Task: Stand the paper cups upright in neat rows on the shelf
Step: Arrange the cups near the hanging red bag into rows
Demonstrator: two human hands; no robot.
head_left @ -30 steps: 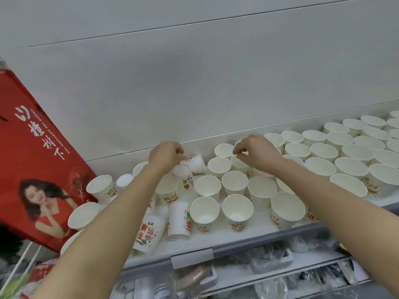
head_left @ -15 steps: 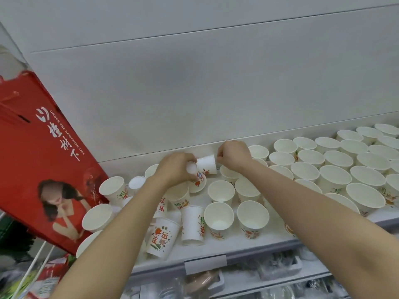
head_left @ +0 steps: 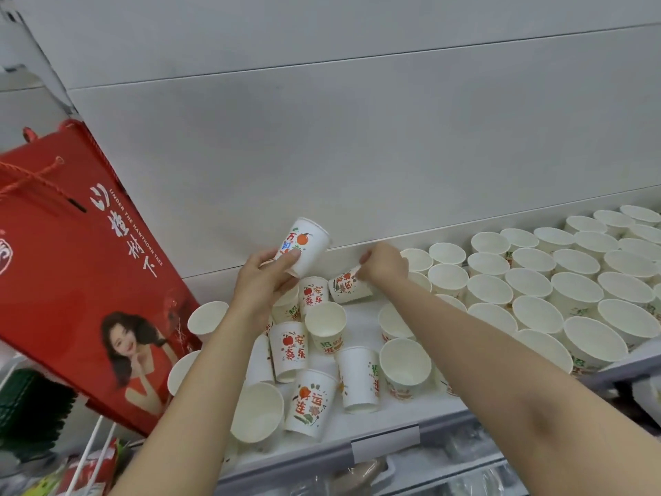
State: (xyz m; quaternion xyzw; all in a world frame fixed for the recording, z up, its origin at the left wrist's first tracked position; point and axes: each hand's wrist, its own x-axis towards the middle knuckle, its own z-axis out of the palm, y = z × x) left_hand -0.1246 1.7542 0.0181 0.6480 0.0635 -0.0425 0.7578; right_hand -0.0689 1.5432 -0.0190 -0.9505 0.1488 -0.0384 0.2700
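The red gift bag [head_left: 71, 266] reads "UNDER THE HAWTHORN TREE".

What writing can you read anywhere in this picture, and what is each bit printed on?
"UNDER THE HAWTHORN TREE": red gift bag, beside large white Chinese characters I can't read surely.
"万" and "如": cup held in the left hand.
"安喜乐": cup lying on the shelf.
"好运连": cup at the shelf front.
Cup under the right hand: print too blurred.
Shelf-edge tag: no text readable.
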